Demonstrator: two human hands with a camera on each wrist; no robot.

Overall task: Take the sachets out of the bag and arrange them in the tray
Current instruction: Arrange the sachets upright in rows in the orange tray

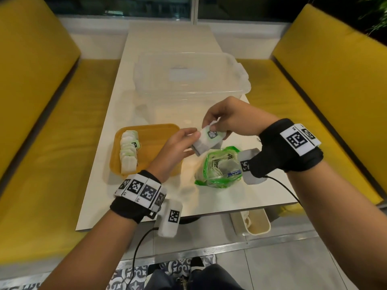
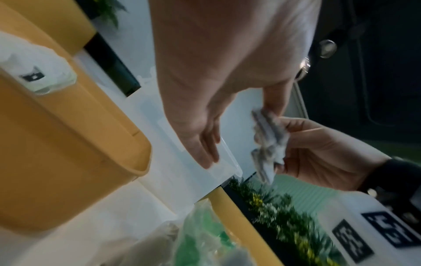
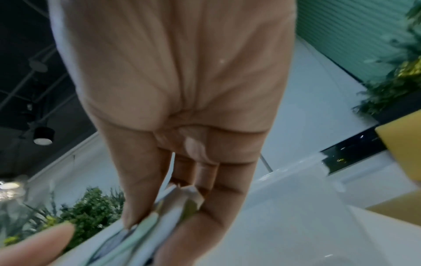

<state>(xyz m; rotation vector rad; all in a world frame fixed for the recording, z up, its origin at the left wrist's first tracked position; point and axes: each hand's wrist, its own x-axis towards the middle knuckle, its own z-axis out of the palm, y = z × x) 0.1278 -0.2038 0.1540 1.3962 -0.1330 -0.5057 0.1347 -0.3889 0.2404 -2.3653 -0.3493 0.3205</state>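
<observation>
From the head view, my left hand (image 1: 178,146) and my right hand (image 1: 228,120) meet above the white counter (image 1: 109,185), both on a small bunch of sachets (image 1: 209,141). My right fingers (image 1: 211,116) curl down over the top edge of the bunch and pinch it; my left thumb and fingertips pinch its near left corner. The bunch hangs in the air, between the yellow tray (image 1: 161,130) and the green bag (image 1: 219,170), touching neither. The tray sits on the counter to my left, with a row of sachets (image 1: 128,151) standing on edge along its left side. The bag lies open just right of the tray, more sachets showing inside it. A clear plastic box (image 1: 188,76) stands farther back on the counter.

From the left wrist view, my left hand (image 2: 216,72) reaches away from the camera, thumb on the bunch (image 2: 266,144), the other fingers fairly straight beside it. My right hand (image 2: 318,154) grips the bunch from the far side. The tray's wall (image 2: 68,144) fills the left, and the bag (image 2: 205,234) is blurred at the bottom.

From the right wrist view, my right hand (image 3: 182,90) has its fingers pressed together and folded onto the bunch (image 3: 145,234), thumb against it on the near side. One fingertip of my left hand (image 3: 38,243) shows at the lower left, close to the sachets; I cannot tell whether it touches them here.
</observation>
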